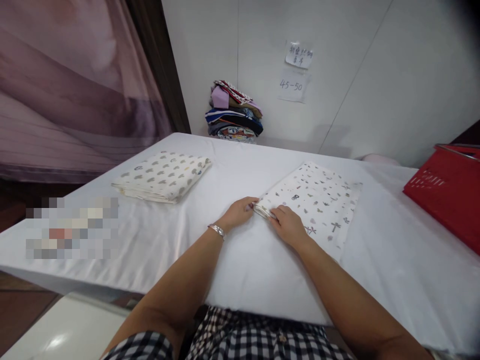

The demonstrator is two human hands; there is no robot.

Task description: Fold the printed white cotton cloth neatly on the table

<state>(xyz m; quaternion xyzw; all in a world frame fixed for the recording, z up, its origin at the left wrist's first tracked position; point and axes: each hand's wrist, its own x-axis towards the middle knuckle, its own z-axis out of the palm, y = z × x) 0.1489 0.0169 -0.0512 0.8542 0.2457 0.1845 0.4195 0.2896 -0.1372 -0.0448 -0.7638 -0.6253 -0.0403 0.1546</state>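
A white cloth [318, 200] with small printed plants and animals lies folded flat on the white-covered table [232, 270]. At its near left corner, my left hand [240, 211] pinches the layered edge between thumb and fingers; a bracelet sits on that wrist. Just to the right along the same edge, my right hand [288, 223] grips the cloth, its fingers curled over the fold. The undersides of the fingers are hidden. Farther left rests another folded cloth [163, 175], cream with grey printed shapes, touched by neither hand.
A red basket [446, 190] stands at the right edge of the table. Behind the table, against the wall, is a stack of folded fabrics [235, 112]. Paper notes [292, 86] hang on the wall. Pinkish curtains [75, 90] hang at left; a blurred patch [73, 227] covers something on the table.
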